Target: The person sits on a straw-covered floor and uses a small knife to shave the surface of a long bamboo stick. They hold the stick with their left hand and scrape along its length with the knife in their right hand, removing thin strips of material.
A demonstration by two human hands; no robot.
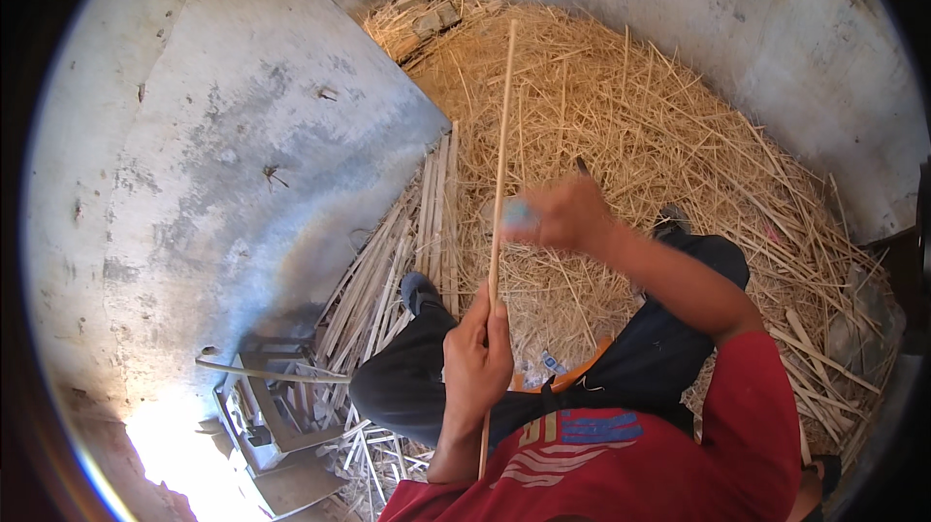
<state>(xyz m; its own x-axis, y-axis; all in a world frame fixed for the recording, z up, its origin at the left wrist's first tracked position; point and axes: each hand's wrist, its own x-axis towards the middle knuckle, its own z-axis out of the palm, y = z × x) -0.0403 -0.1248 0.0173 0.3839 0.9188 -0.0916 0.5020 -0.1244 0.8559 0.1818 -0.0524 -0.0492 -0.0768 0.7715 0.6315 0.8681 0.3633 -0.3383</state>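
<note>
My left hand (475,352) is closed around a long thin bamboo strip (503,134). The strip stands nearly upright in front of me, its lower end running down past my wrist against the red shirt. Beside the strip, above the left hand, is my right hand (570,216), closed and blurred by motion. A light blue patch (520,217) shows at its fingers next to the strip. A small dark tip (582,165) sticks out at the hand's far side. What the right hand grips is too blurred to name.
Pale shavings (582,95) cover the floor ahead and to the right. Split strips (427,212) lie in a bundle by my left foot (420,293). A grey frame-like object (281,396) stands at the lower left. Worn grey walls (223,134) surround the place.
</note>
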